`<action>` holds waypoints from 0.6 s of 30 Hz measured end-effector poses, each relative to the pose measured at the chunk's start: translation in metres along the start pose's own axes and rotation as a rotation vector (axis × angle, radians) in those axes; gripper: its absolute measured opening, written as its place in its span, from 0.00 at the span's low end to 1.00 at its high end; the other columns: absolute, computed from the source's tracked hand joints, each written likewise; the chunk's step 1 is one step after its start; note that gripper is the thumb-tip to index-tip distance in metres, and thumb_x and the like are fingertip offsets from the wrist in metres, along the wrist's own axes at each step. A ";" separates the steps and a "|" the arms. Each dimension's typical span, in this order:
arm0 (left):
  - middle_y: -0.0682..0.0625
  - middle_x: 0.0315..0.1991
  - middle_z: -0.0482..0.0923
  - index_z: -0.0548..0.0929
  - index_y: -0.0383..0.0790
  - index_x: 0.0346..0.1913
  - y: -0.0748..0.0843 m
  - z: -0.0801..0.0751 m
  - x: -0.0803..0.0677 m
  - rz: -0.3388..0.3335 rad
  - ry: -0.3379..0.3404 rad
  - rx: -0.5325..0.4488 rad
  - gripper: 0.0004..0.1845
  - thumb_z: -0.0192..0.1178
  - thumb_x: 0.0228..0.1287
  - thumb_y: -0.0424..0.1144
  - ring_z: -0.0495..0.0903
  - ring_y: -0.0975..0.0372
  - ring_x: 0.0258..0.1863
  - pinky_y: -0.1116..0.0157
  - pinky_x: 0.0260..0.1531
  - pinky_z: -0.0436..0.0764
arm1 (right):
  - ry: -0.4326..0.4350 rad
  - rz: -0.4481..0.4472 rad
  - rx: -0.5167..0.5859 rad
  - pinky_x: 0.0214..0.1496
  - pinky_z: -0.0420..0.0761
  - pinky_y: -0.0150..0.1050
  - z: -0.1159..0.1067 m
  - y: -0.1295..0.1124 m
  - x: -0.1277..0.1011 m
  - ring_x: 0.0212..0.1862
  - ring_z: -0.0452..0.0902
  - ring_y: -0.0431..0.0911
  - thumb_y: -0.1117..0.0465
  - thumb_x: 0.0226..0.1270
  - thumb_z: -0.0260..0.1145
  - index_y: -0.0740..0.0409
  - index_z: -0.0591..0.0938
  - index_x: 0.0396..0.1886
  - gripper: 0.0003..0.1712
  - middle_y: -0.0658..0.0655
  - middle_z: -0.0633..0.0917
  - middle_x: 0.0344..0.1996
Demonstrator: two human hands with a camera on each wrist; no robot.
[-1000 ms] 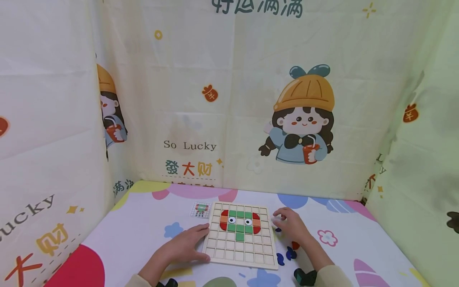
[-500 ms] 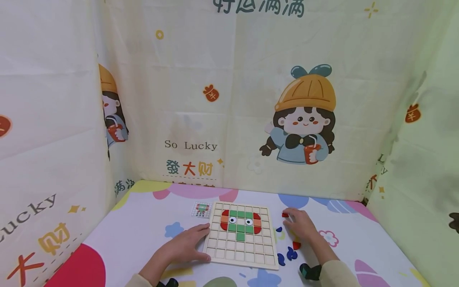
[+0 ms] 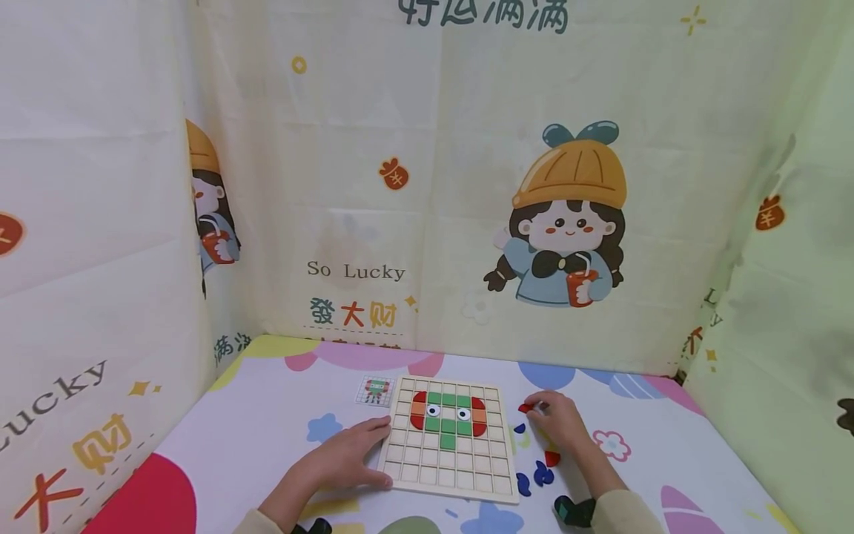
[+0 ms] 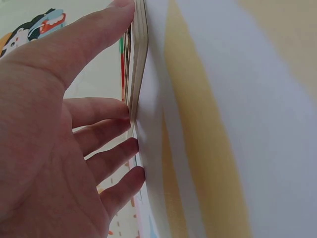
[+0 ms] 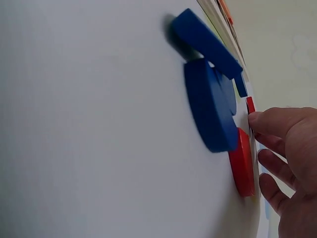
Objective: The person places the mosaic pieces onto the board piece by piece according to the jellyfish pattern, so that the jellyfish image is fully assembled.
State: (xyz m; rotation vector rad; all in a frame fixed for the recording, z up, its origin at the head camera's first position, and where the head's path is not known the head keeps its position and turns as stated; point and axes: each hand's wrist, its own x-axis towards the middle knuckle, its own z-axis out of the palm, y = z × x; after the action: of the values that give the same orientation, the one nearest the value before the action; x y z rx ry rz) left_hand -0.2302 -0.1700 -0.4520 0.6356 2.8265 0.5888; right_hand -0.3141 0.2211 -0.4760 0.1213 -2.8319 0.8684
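A square wooden grid board (image 3: 457,475) lies on the patterned table, bearing green, red and orange tiles and two round eye pieces. My left hand (image 3: 343,451) rests along its left edge. In the left wrist view the thumb and straight fingertips (image 4: 124,196) meet the board's side (image 4: 141,54). Right of the board, my right hand (image 3: 563,423) pinches a small red quarter-round tile (image 3: 525,408) between thumb and index finger, low over the table. The right wrist view shows the same red tile (image 5: 250,105) at the thumb tip, with the other fingers loosely bent.
Several dark blue curved tiles (image 3: 543,473) and another red tile (image 3: 551,458) lie between the board and my right forearm. A small blue tile (image 3: 520,428) sits near the board's right edge. A picture card (image 3: 373,390) lies at the board's upper left. Printed cloth walls (image 3: 440,222) enclose the table.
My right hand has moved right, away from the board's edge, and the red tile has come into view at its fingertips, then shifted slightly nearer. The left hand and board keep their place.
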 end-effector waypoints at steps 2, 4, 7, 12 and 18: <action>0.54 0.69 0.58 0.65 0.47 0.66 0.000 0.000 0.000 -0.003 -0.001 -0.001 0.49 0.62 0.41 0.68 0.60 0.53 0.67 0.49 0.62 0.65 | 0.003 0.004 0.001 0.50 0.78 0.49 0.001 0.000 0.000 0.43 0.73 0.46 0.62 0.55 0.67 0.49 0.83 0.38 0.10 0.51 0.82 0.40; 0.54 0.69 0.58 0.65 0.47 0.66 0.000 0.000 0.000 -0.004 -0.003 -0.001 0.49 0.62 0.41 0.68 0.60 0.53 0.67 0.49 0.62 0.65 | 0.008 0.013 0.006 0.49 0.78 0.47 0.002 -0.001 -0.001 0.42 0.72 0.45 0.61 0.55 0.68 0.49 0.83 0.38 0.09 0.51 0.82 0.39; 0.53 0.69 0.58 0.65 0.46 0.66 0.000 0.000 0.000 -0.001 -0.004 0.003 0.48 0.63 0.42 0.67 0.60 0.53 0.67 0.48 0.62 0.65 | 0.014 0.030 0.021 0.49 0.78 0.47 0.002 -0.003 -0.003 0.42 0.72 0.46 0.60 0.55 0.68 0.48 0.83 0.37 0.08 0.51 0.82 0.39; 0.53 0.69 0.58 0.65 0.47 0.66 0.001 0.000 0.000 0.001 -0.006 0.015 0.48 0.63 0.42 0.67 0.59 0.52 0.67 0.48 0.61 0.66 | 0.008 0.062 0.054 0.47 0.80 0.46 0.002 -0.008 -0.006 0.44 0.72 0.46 0.60 0.55 0.68 0.48 0.83 0.36 0.07 0.51 0.82 0.39; 0.53 0.69 0.58 0.65 0.47 0.66 0.001 0.000 0.001 0.003 -0.006 0.016 0.48 0.63 0.42 0.67 0.59 0.53 0.67 0.48 0.61 0.66 | 0.000 0.055 0.099 0.39 0.80 0.38 0.000 -0.017 -0.010 0.44 0.71 0.46 0.57 0.54 0.69 0.46 0.82 0.33 0.06 0.50 0.81 0.39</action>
State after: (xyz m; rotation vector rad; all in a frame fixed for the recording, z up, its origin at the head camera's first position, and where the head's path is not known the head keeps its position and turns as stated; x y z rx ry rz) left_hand -0.2303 -0.1685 -0.4519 0.6430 2.8282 0.5647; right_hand -0.3025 0.2074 -0.4681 0.0560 -2.8041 1.0207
